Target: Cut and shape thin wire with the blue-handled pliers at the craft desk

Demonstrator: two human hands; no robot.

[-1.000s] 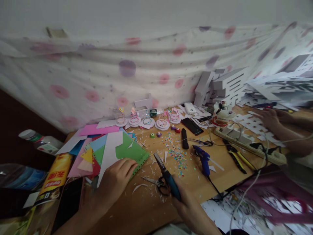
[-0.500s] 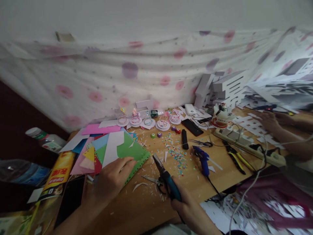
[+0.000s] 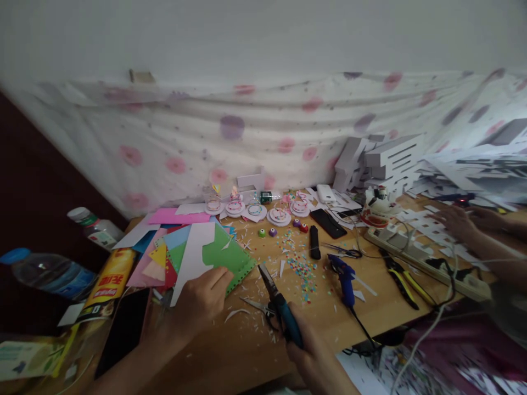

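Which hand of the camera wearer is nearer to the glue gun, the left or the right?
Right. The right hand, closed on a tool, is left of the glue gun and lower in the picture. The left hand is farther left, at the green sheet.

Wooden surface (image 3: 329,321), overlapping coloured sheets (image 3: 225,255), scattered confetti (image 3: 303,272), white paper slivers (image 3: 236,313), blue glue gun (image 3: 347,286), yellow-and-black pliers (image 3: 401,278), power strip (image 3: 432,267)
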